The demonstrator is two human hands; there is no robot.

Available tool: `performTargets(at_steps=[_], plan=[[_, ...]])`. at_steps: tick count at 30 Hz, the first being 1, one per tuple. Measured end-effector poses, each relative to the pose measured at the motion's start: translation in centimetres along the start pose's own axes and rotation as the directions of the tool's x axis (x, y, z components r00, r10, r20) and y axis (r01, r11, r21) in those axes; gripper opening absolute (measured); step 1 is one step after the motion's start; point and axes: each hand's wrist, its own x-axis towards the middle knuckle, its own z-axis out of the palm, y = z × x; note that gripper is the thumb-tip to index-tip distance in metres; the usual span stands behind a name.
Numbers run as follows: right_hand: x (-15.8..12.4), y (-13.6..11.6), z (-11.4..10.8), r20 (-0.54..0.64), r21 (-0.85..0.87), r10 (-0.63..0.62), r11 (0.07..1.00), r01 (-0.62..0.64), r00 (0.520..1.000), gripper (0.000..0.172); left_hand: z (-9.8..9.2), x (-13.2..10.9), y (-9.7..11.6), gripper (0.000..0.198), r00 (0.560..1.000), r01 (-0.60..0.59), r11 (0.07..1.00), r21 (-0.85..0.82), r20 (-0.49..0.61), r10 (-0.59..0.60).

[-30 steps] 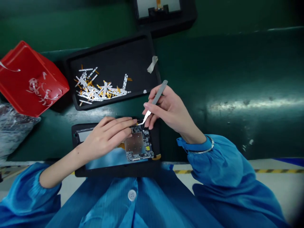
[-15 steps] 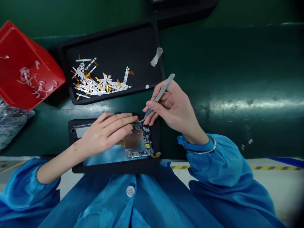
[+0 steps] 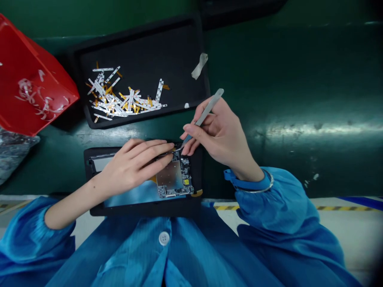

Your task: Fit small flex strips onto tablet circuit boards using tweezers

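A tablet-like device (image 3: 128, 195) with its insides exposed lies in a black holder (image 3: 88, 179) in front of me. Its circuit board (image 3: 169, 175) carries a metal shield plate and small parts. My left hand (image 3: 136, 165) rests over the device, fingers stretched out, the tips by the board's upper edge. Tweezers (image 3: 206, 113) are pinched in my right hand (image 3: 223, 137), their tips at the board's upper edge close to my left fingertips. What the tips touch is too small to make out. A thin dark strip runs along the device's upper edge, partly under my left fingers.
Beyond the device, a black tray (image 3: 176, 44) holds a pile of white strips with orange flex tails (image 3: 119, 97). A piece of tape (image 3: 199, 66) sticks to its right rim. At left stand a red bin (image 3: 38, 87) with white scraps and a clear plastic bag (image 3: 14, 153).
The index finger of my left hand has shifted slightly right along the board's upper edge. The tweezers have barely moved. The view has shifted a little.
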Motion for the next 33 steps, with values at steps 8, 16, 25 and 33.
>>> performTargets(at_steps=[8,16,25,33], plan=[[0.0,-0.3,0.0,-0.058,0.083,0.082,0.994,-0.077,0.995,0.032,0.3,-0.5,-0.2,0.029,0.999,0.040,0.996,-0.077,0.018,-0.038],[-0.5,-0.5,0.7,-0.122,0.011,0.077,0.997,-0.076,0.990,0.033,-0.4,-0.1,-0.8,0.042,0.996,-0.070,0.995,-0.065,0.057,0.074],[-7.8,-2.7,0.0,-0.358,-0.240,-0.306,0.943,0.230,0.882,0.023,-1.8,1.5,-0.9,0.028,0.926,-0.376,0.881,0.288,0.127,0.354],[-15.2,0.7,2.5,-0.334,-0.534,-0.030,0.829,-0.163,0.942,0.012,0.1,1.3,4.4,0.025,0.996,-0.030,0.993,-0.114,0.084,0.039]])
